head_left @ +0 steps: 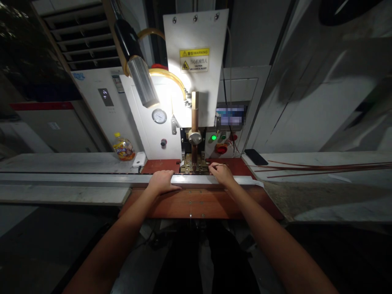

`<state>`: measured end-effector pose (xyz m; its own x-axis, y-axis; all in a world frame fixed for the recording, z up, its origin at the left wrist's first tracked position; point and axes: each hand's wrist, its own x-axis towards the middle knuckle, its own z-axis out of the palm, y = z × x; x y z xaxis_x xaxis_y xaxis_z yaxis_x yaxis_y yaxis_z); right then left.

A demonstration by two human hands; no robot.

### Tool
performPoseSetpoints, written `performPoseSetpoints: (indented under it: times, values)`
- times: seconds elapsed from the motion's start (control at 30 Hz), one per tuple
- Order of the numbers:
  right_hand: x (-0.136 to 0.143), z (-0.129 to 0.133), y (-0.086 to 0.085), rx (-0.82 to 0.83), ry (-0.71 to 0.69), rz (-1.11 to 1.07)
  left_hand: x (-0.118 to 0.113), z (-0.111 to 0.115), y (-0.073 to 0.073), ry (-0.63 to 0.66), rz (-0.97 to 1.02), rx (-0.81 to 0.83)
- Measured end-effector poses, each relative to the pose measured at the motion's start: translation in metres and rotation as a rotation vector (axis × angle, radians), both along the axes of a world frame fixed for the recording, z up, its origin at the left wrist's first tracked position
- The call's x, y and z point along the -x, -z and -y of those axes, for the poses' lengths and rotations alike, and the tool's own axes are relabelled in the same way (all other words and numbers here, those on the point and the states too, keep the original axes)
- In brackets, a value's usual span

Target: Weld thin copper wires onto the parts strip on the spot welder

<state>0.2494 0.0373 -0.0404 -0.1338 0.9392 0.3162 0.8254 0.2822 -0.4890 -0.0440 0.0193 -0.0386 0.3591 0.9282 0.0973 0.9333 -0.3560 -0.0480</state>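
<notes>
A long metal bar (196, 179) lies crosswise on the reddish-brown work plate (183, 204), in front of a white machine. My left hand (161, 182) is wrapped over the bar, left of the machine's copper-coloured electrode (194, 118). Right of the electrode, my right hand (222, 173) rests by the bar's back edge with thumb and forefinger pinched together. A thin strip seems to pass at those fingertips, too small to make out well. The electrode's tip points down at a small brass-coloured fixture (187, 162) just behind the bar.
A bottle (124, 149) and a white box (139, 159) stand on the left shelf. Long thin copper-coloured strips (306, 166) and a black phone (256, 157) lie on the right table. A lamp (143, 81) hangs over the machine, beside the warning-labelled panel (196, 36).
</notes>
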Motion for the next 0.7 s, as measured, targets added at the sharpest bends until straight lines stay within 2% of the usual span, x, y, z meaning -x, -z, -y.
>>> performPoseSetpoints:
  times: [0.27,0.5,0.7]
  values:
    - [0.005,-0.01,-0.003,0.063,-0.044,0.126,-0.003,0.001,-0.004,-0.036,0.014,0.034]
    - [0.009,-0.015,-0.008,0.132,-0.072,0.126,-0.002,-0.003,-0.005,-0.036,0.006,0.043]
    - [0.011,-0.01,-0.005,0.093,-0.04,0.181,-0.002,-0.003,-0.005,-0.034,0.009,0.041]
